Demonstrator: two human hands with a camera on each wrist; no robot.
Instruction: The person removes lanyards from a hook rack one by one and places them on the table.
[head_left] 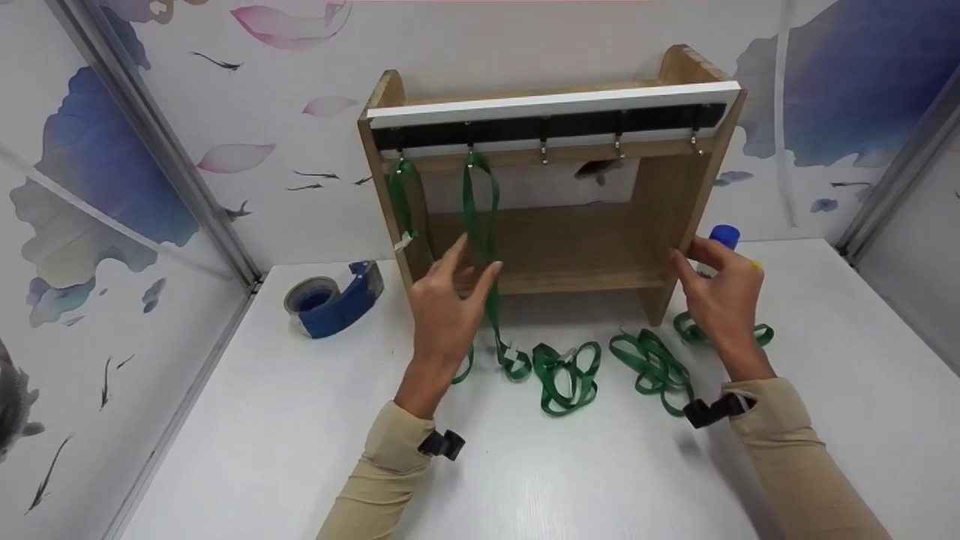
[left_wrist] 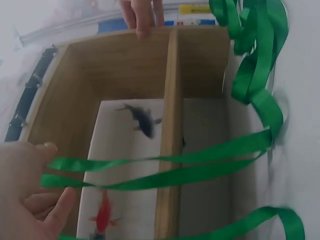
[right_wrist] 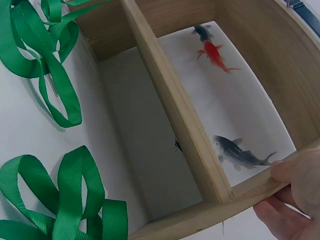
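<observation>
A wooden shelf stands with a row of hooks on a dark strip along its top front. One green ribbon loop hangs from the leftmost hook. Another green ribbon hangs from the second hook, its lower end reaching the tabletop. My left hand is beside this ribbon, thumb and fingers apart around it; in the left wrist view its two strands run out from between them. My right hand grips the shelf's right side panel, thumb on the inner face.
Several bundled green ribbons lie on the white table before the shelf. A blue tape dispenser stands at left. Behind my right hand shows a blue cap. Patterned wall panels close in the back and sides.
</observation>
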